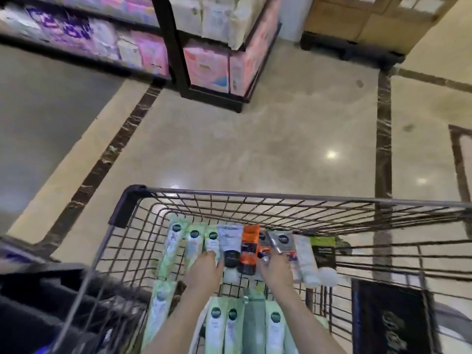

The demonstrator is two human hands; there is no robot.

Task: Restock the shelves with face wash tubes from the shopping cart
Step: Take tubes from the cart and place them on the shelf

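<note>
Left hand (204,270): your fingers curl onto a green tube (212,241).
Right hand (274,268): you pinch a silver tube (280,241) at 1 o'clock.
Cart (132,203): tubes lie in rows.

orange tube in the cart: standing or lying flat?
Lying flat. The orange tube rests lengthwise on the cart floor in a row of tubes, dark cap toward the person.

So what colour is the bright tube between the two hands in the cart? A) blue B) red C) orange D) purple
C: the tube lying in the cart between the left hand and the right hand is orange with a dark cap end.
</note>
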